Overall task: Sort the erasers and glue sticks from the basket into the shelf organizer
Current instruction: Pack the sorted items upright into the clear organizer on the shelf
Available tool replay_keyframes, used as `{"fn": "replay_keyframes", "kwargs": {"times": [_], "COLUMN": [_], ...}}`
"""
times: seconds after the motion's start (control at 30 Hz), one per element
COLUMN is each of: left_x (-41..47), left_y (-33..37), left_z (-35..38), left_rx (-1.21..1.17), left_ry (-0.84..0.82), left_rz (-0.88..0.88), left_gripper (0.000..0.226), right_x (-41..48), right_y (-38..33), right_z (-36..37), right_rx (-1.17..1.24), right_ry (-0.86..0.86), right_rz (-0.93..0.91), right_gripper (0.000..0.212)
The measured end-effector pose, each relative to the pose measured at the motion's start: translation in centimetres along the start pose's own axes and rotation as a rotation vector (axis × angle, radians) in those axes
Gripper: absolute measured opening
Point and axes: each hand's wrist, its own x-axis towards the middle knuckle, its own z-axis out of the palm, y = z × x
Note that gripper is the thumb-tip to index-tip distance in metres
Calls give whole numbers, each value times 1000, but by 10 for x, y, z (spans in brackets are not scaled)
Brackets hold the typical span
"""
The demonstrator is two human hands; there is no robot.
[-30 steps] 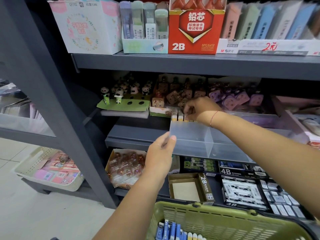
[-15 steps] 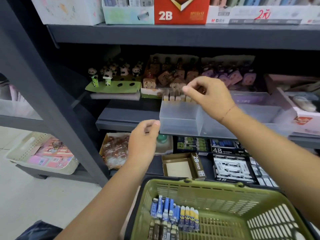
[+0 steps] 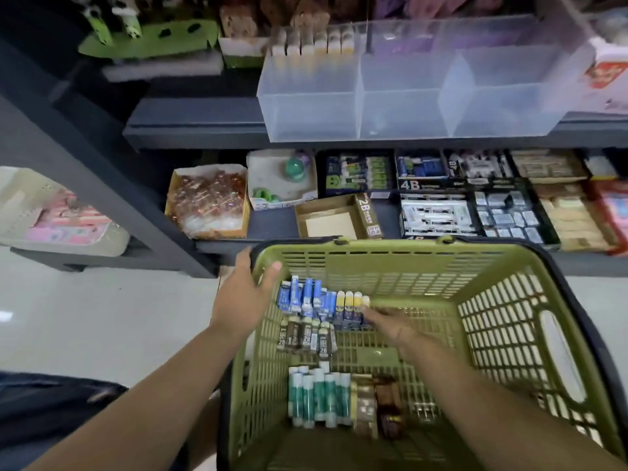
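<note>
A green basket [image 3: 509, 300] sits low in front of me. Inside lie blue and yellow-topped erasers [image 3: 319, 300], brown 2B erasers [image 3: 307, 336] and white-and-green glue sticks [image 3: 317, 397]. My left hand [image 3: 243, 297] rests on the basket's left rim with its fingers extended. Inside the basket, my right hand [image 3: 390, 326] reaches down with its fingertips at the yellow-topped erasers; it holds nothing. The clear shelf organizer [image 3: 407, 107] stands on the shelf above, with a row of erasers [image 3: 312, 40] at the back of its left compartment.
Below the organizer, a lower shelf holds a brown empty 2B box [image 3: 336, 217], 4B boxes [image 3: 438, 171] and a box of shiny wrapped items [image 3: 209, 202]. A beige tray [image 3: 20, 202] sits at the far left. Brown packets [image 3: 375, 407] lie beside the glue sticks.
Both hands left the organizer and dropped to the basket: the left onto its rim, the right down inside to the erasers. My view tilted downward.
</note>
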Motion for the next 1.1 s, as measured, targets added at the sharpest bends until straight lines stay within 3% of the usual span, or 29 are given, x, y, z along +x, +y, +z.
{"fn": "replay_keyframes", "kwargs": {"times": [0.13,0.23,0.4,0.53,0.63,1.1], "left_x": [0,0,1,2,3,4], "left_y": [2,1,2,0,-2,-4], "left_z": [1,3,4,5,6,7], "left_rx": [-39,-30,-21,-17,-31,-41], "left_ry": [35,45,54,71,68,67], "left_rz": [22,21,19,22,16,12], "left_gripper": [64,63,58,57,53,50], "right_x": [14,21,20,24,27,24], "right_y": [-10,-15,-24,-25,-23,-31], "right_z": [23,39,49,48,43,37], "right_rx": [79,75,138,198,174,205], "right_ry": [110,150,219,189,148,2], "right_rz": [36,78,183,193,180,121], "right_gripper": [67,80,81,95,85,94]}}
